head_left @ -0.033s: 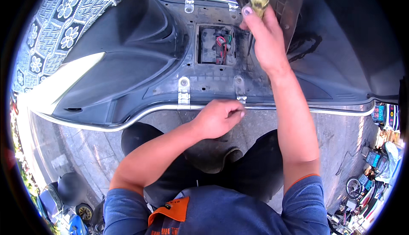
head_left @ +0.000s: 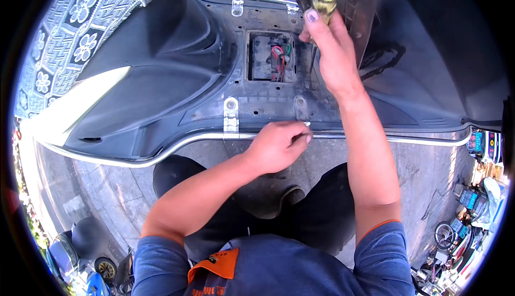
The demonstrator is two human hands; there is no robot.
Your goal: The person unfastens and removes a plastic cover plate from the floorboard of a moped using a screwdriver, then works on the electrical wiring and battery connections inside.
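Nothing has shifted: right hand (head_left: 333,54) still clenches the screwdriver (head_left: 322,12), shaft pointing down beside the battery bay (head_left: 271,56); left hand (head_left: 279,146) pinches the nearer bracket (head_left: 301,108).

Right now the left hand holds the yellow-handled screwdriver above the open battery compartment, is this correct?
Not quite: in the head view the right hand holds the yellow-handled screwdriver beside the open battery compartment. The left hand is at the chrome rail.

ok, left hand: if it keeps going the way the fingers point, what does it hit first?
Likely the small metal bracket on the scooter floor panel, just past the left hand fingertips. They pinch at the chrome rail there; depth is unclear.
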